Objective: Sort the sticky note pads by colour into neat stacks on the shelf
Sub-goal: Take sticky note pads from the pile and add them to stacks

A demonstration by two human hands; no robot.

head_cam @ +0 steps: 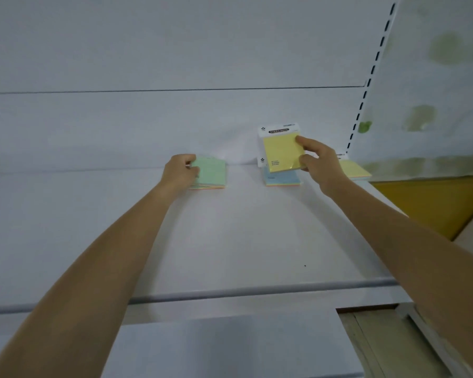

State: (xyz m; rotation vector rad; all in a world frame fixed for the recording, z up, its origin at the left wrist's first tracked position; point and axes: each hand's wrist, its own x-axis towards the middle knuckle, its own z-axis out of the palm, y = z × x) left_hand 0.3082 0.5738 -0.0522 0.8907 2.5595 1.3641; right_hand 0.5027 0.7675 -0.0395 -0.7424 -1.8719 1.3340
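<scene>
1. Hands: the left hand (180, 171) curls its fingers round the near edge of the green sticky note pad (212, 171), which lies flat on the shelf (230, 227). The right hand (316, 162) pinches the packaged yellow sticky note pad (283, 152) between thumb and fingers, holding it tilted up just above the blue sticky note pad (283, 179).
2. A second yellow pad (354, 167) lies near the right wrist, partly hidden by it, so the held pad's matching stack is probably there.
3. Risk: setting the yellow pad straight down would put it on blue and mix the colours.
4. Risk: the glossy wrapper with its header card looks slippery, so a light pinch at one corner could let the pad swing or drop.
5. Risk: carrying it rightward, the wrist may brush the second yellow pad and push it askew or towards the shelf end.
6. Risk: the green pad shows a pinkish edge beneath, and a tug from the left hand could fan those layers out.
7. Surface: a smooth white shelf with a rounded front rail (230, 291) and little to stop sliding.
8. Room: a white back panel (175, 50), a slotted upright (372, 64) and a yellow panel (434, 205) to the right.
</scene>
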